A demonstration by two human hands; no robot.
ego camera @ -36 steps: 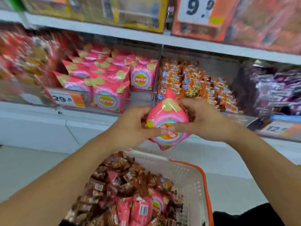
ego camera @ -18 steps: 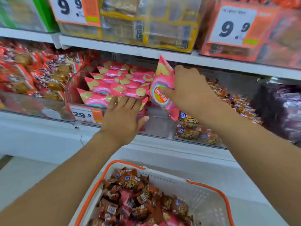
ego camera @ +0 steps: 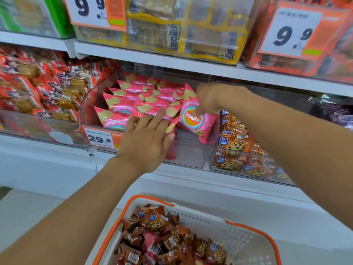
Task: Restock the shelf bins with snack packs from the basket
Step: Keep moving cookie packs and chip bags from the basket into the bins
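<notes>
A clear shelf bin point(ego camera: 188, 155) holds several pink chip packs point(ego camera: 122, 104). My right hand point(ego camera: 212, 98) pinches one more pink chip pack point(ego camera: 198, 124) by its top and holds it upright in the bin's right end. My left hand point(ego camera: 147, 138) lies flat with straight fingers on the packs at the bin's front, pressing them leftward. Below, a white basket with an orange rim point(ego camera: 246, 230) holds several brown cookie packs point(ego camera: 152, 222) and a few pink packs.
Left of the pink bin is a bin of red snack packs point(ego camera: 38, 88). An orange cookie-pack bin point(ego camera: 235, 148) stands to its right, with purple packs point(ego camera: 336, 113) beyond. A 29.8 price tag point(ego camera: 100, 138) hangs on the bin front. Upper shelf boxes carry 9.9 tags.
My right hand has carried the pink pack from above the basket up into the bin's right end. My left hand let go of it and now presses on the packs in the bin.
</notes>
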